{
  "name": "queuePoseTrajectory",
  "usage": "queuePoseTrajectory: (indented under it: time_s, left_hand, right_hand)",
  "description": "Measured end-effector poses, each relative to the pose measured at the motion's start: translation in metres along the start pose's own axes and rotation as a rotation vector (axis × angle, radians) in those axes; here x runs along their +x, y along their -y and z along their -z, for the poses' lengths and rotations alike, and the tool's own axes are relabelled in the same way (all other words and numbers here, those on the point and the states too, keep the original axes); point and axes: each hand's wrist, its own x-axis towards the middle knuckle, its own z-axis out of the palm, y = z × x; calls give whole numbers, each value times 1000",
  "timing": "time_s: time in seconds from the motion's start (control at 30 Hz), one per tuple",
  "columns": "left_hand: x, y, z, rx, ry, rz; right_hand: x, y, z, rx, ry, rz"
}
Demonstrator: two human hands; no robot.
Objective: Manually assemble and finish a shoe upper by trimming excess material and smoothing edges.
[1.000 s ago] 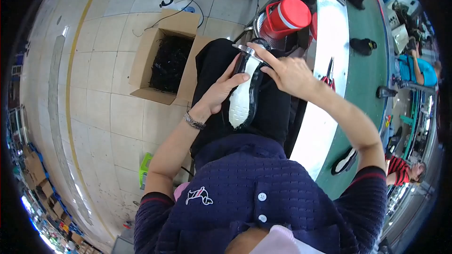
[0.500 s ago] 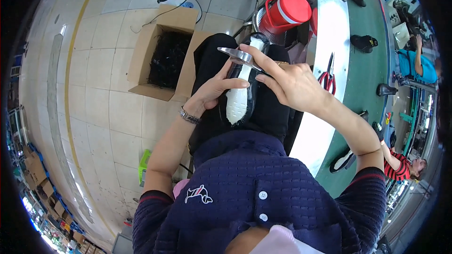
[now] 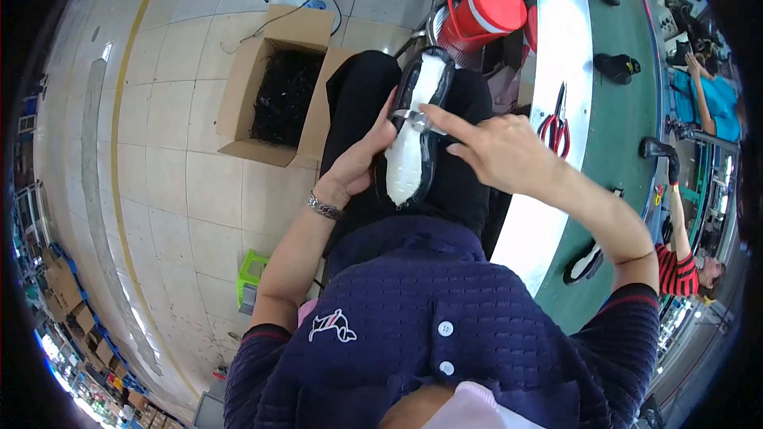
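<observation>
Across my lap lies a black shoe (image 3: 407, 168), bottom up, with a long white underside facing me. My left hand (image 3: 367, 151) grips it along its left side, the thumb at the edge and the other fingers hidden beneath. In my right hand (image 3: 509, 151) is a shiny metal hammer (image 3: 414, 118), its head over the middle of the white underside. My index finger stretches along toward the hammer head. The handle is mostly hidden by the hand; whether the head touches the shoe I cannot tell.
Left of my knees stands an open carton (image 3: 238, 115) with dark scraps. Ahead is a red drink cooler (image 3: 489, 12). Red-handled cutters (image 3: 556, 129) lie on the metal ledge (image 3: 528, 222) at my right, beside a green belt (image 3: 608, 123) carrying shoes. Two people work beyond it.
The hammer has come nearer to me and turned, now over the shoe's middle. My left thumb has slid off the white underside to the edge. A person across the belt has reached out to a boot.
</observation>
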Motion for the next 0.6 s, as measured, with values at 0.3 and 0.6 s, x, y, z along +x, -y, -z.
queuePoseTrajectory:
  time_s: [0.3, 0.6]
  left_hand:
    - [-11, 29, -14, -267, 14, -84]
    - [-7, 21, -40, 48, -254, -195]
  right_hand:
    - [-19, 32, -8, -452, -214, 242]
    - [-19, 11, 9, -47, 99, 136]
